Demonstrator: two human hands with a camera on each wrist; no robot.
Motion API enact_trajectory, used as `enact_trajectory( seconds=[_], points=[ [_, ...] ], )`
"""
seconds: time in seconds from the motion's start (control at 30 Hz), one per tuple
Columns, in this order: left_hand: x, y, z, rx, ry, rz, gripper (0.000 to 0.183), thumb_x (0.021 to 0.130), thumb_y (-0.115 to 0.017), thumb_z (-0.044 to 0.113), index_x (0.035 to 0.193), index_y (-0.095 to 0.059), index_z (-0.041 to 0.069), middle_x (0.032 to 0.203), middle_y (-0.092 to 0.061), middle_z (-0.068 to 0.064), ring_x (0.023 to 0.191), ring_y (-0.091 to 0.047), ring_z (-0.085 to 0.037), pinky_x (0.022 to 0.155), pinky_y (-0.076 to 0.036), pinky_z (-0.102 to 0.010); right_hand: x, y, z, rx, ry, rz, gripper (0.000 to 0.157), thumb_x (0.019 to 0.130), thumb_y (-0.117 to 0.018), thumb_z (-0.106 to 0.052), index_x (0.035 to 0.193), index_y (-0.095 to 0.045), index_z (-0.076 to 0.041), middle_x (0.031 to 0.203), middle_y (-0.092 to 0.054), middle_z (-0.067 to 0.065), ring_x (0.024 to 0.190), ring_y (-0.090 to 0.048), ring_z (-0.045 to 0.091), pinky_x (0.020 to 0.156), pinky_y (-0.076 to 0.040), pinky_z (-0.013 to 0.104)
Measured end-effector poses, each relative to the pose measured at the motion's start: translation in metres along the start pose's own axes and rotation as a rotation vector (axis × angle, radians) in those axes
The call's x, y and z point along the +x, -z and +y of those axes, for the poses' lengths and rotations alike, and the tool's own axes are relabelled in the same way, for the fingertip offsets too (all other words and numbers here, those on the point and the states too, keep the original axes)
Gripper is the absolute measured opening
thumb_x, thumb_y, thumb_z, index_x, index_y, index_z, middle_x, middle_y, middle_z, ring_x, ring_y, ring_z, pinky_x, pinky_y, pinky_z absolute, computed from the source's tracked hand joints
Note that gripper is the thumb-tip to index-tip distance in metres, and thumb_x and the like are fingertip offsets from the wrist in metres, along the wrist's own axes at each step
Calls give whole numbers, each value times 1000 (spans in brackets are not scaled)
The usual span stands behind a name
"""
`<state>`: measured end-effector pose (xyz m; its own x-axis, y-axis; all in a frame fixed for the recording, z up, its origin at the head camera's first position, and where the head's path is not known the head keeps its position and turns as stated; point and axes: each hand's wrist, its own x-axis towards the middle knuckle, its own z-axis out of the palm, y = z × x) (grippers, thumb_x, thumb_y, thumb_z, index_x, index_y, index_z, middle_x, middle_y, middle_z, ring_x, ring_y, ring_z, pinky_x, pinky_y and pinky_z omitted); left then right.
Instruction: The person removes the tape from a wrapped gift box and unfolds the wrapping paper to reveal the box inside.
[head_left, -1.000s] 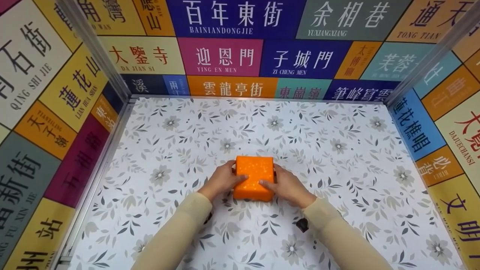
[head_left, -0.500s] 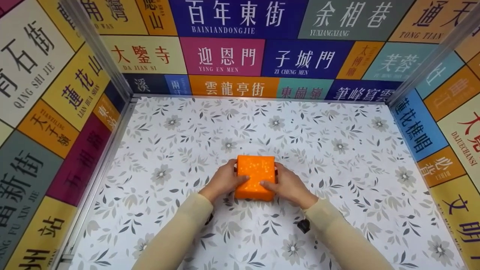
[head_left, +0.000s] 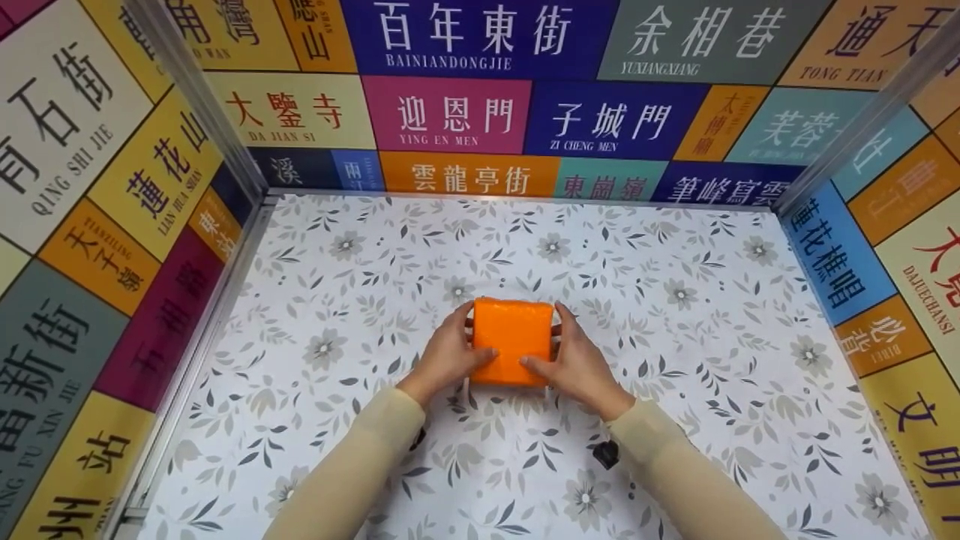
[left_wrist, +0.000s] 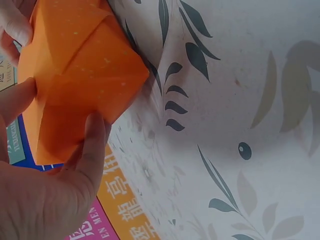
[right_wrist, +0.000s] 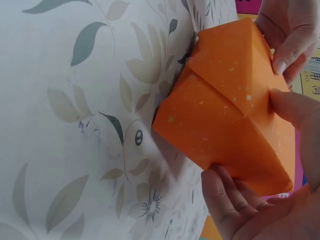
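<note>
An orange paper-wrapped box (head_left: 512, 330) is between the two hands over the middle of the table. In the head view its square face is turned toward me. Speckled orange paper with folded, pointed creases covers the side of the box (left_wrist: 75, 75) in the left wrist view. The left hand (head_left: 448, 356) grips its left side, thumb on the near face and fingers curled behind. Mirroring it, the right hand (head_left: 583, 365) holds the right side with thumb in front and fingers around the edge. In the right wrist view, folds cross the box (right_wrist: 225, 95) above the fingertips.
White table covering (head_left: 337, 420) with a grey leaf and flower print lies below. Panels of colourful street-name signs (head_left: 450, 112) enclose it at the back and both sides, joined by metal corner posts. A black wrist device (head_left: 606, 453) shows under the right sleeve.
The box has tilted up between the hands: its lower front side has gone from sight and the square face is more head-on. Both hands keep hold, their fingers shifting slightly upward.
</note>
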<state>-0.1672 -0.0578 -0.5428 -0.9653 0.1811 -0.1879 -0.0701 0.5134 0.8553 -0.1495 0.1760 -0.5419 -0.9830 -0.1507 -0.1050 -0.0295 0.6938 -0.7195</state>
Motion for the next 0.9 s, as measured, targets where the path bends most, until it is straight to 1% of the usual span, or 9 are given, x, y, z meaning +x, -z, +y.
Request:
enact_trajectory(
  seconds=[0.07,0.13,0.2,0.27,0.37,0.43,0.53,0.73,0.9],
  points=[
    [-1,1,0,-35,-16,13,80,89,-75,30,154,-33,9,123,-57,-8,101,-62,-18,83,-54,-33,-1,1,0,-4,27,15,102,86,-74,-51,158,-15,-9,122,-57,10,103,-62,24,91,-50,42],
    [-1,2,1,-52,-23,34,67,96,-65,41,149,-38,10,116,-60,-8,97,-62,-19,83,-54,-35,-1,2,0,-6,46,28,95,91,-66,-55,157,-18,-8,119,-58,10,101,-62,24,90,-50,43],
    [-1,4,2,-50,-24,62,59,100,-53,51,141,-45,10,110,-62,-9,91,-62,-21,81,-53,-37,-1,4,0,9,52,40,89,94,-58,-59,156,-22,-7,116,-59,10,100,-62,24,90,-50,43],
    [0,5,3,-28,-18,88,53,102,-45,54,132,-49,10,104,-63,-10,86,-61,-22,79,-52,-38,-1,5,-1,23,49,53,86,96,-51,-62,155,-25,-6,114,-59,11,98,-62,25,90,-49,44],
    [1,6,7,-16,9,112,46,103,-47,49,126,-51,9,97,-63,-9,81,-60,-22,75,-52,-36,-1,6,-3,41,43,84,80,98,-46,-61,154,-31,-6,110,-61,11,94,-63,26,89,-49,44],
    [0,7,9,-26,31,111,44,103,-50,45,128,-52,9,95,-62,-7,78,-59,-21,71,-51,-35,-1,7,-4,40,43,105,75,100,-45,-58,152,-34,-6,108,-63,11,92,-63,27,87,-49,45],
    [-1,8,12,-52,51,105,49,101,-54,40,136,-52,7,94,-61,-7,76,-58,-20,69,-50,-33,-1,8,-6,35,41,135,71,102,-45,-55,150,-39,-5,104,-63,10,88,-62,26,84,-49,44],
    [-2,12,18,-79,0,110,53,94,-58,29,140,-53,4,98,-60,-10,81,-56,-21,75,-49,-33,1,13,-10,43,28,145,68,102,-47,-53,148,-42,-4,100,-62,8,84,-62,23,81,-49,43],
    [-2,14,18,-143,-39,116,51,85,-63,17,134,-53,8,109,-58,-9,90,-62,-23,81,-52,-35,0,17,-14,74,67,120,61,99,-58,-40,148,-43,-6,103,-62,8,88,-64,23,85,-51,43]
  ],
)
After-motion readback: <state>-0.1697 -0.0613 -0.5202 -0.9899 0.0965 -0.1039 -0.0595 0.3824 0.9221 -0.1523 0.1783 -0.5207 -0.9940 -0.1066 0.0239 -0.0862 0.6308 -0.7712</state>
